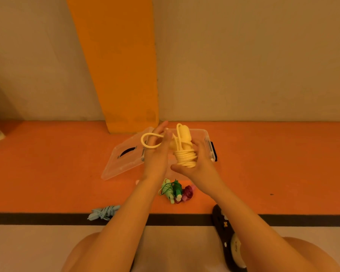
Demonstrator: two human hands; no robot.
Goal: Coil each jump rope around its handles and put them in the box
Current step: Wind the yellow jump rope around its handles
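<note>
While right hand [194,167] grips coiled yellow jump rope [185,159], handles [184,133] upright, left hand [157,154] pinches loose loop [145,143] left of bundle. Bundle axis vertical; loop likely wraps across. Box [208,137] just behind, right hand nearer.

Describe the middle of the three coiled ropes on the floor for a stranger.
Find the clear box on the orange floor. Nearer the person, three coiled ropes lie side by side. The dark green rope is the middle one, between a pale green rope on its left and a pink rope on its right.
</note>
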